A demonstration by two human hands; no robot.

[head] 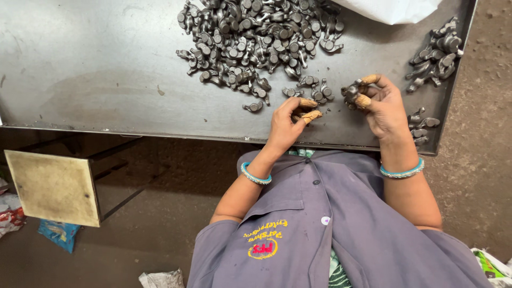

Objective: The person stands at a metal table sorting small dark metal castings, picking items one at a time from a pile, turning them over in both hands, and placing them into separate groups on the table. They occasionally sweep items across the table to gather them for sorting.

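My right hand (385,106) holds a small dark forged metal part (351,92) between thumb and forefinger, both capped in tan finger covers. My left hand (285,124) rests on the grey metal table (106,69), its tan-capped fingertips curled close together beside a few loose parts (319,92). Whether a part sits between those fingers is hidden. A big heap of the same parts (256,37) lies just beyond both hands. Both wrists wear turquoise bangles.
A smaller group of parts (434,56) lies at the table's right edge, and a few more (421,128) lie by my right wrist. A white bag (392,8) sits at the top. Below left are a tan square board (53,186) and a blue packet (58,232).
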